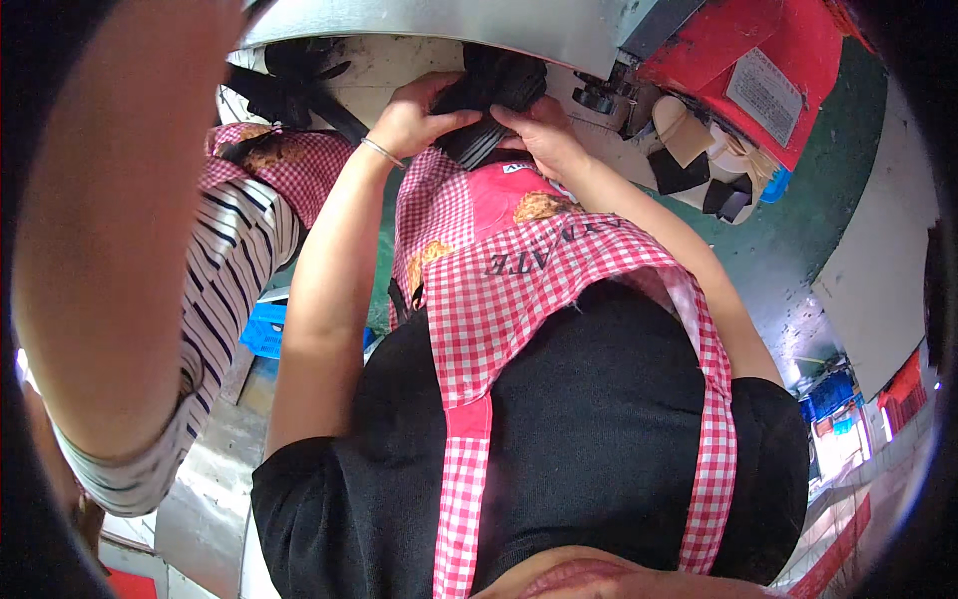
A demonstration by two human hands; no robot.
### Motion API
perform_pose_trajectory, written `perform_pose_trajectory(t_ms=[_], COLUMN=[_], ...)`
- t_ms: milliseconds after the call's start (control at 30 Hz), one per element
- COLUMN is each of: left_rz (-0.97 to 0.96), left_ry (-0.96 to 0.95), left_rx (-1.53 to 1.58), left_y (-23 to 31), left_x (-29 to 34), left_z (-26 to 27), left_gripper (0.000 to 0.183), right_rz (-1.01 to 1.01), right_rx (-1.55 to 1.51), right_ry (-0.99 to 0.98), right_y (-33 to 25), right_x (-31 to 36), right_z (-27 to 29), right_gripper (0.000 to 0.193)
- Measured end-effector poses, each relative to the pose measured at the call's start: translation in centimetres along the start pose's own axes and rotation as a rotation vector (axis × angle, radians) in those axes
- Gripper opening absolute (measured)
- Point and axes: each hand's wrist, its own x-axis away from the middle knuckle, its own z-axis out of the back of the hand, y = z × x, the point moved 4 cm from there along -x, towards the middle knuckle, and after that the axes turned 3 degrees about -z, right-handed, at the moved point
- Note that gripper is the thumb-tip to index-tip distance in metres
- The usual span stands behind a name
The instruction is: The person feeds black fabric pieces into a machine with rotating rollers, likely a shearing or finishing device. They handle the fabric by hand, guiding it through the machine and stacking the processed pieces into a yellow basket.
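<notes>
We look down past our red-checked apron (559, 290) to the pale worktable (399, 65) under the grey machine housing (449, 25), with a red machine (758, 70) off to the right and a co-worker's striped sleeve (225, 290) at our left. Our left hand (414, 115) curls its fingers tight around the near edge of a black ribbed strap piece (494, 100), and our right hand (544, 135) pinches its lower end, fingers nearly closed. The piece sits on the table right under the housing, its long axis running away from us, slightly tilted.
</notes>
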Motion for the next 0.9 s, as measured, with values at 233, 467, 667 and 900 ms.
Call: perform_pose_trajectory(t_ms=[233,467,667,900], left_rz=[-0.233,-0.263,-0.302,-0.747], left_ry=[0.119,0.235,0.312,0.031], left_rx=[-0.335,-0.801,-0.777,-0.789], left_y=[-0.2,3.2,3.6,13.9], left_x=[-0.1,0.6,1.3,2.1], left_z=[0.3,-3.0,-3.6,-9.6], left_gripper=[0.067,0.063,0.056,0.069], right_rz=[-0.046,-0.086,-0.007,-0.141], right_rx=[-0.045,-0.165,-0.221,-0.286], right_ry=[0.061,0.285,0.291,0.307], right_y=[-0.1,-1.5,-3.7,-3.7], right_x=[0.3,5.1,7.8,7.8], right_z=[0.2,6.2,8.5,8.0], right_gripper=[0.033,0.019,0.019,0.022])
